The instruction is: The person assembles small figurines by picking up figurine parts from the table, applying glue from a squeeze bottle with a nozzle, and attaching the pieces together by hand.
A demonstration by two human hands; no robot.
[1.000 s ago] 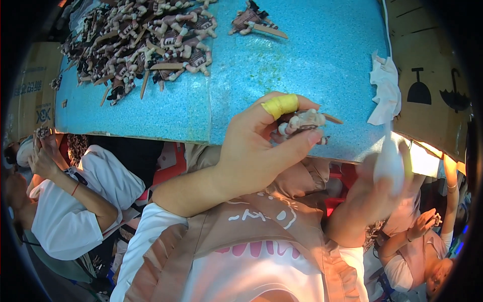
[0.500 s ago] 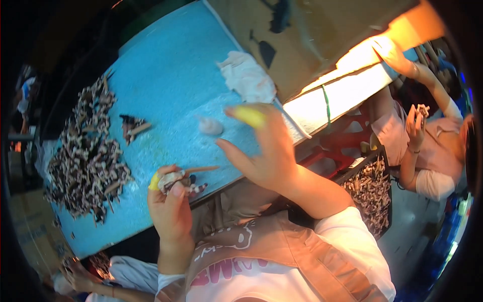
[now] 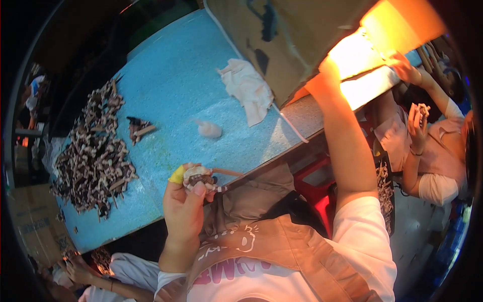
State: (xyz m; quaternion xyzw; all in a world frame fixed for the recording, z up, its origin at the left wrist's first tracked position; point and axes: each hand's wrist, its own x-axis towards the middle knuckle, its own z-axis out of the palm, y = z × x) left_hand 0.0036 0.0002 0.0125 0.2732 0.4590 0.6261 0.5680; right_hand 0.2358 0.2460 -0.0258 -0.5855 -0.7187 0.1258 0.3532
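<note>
Left hand (image 3: 184, 204) grips a small figure (image 3: 197, 176), right hand (image 3: 328, 75) deep in glare

The figure sits between thumb and fingers at the near edge of the blue table (image 3: 171, 75), its brown stick (image 3: 227, 171) pointing right. The right hand reaches beside the cardboard box (image 3: 297, 45) — whether it is wide or closed, I cannot tell. A small white bottle (image 3: 209, 129) lies near a crumpled cloth (image 3: 247, 90); more figures heap (image 3: 95, 156) at left.
</note>
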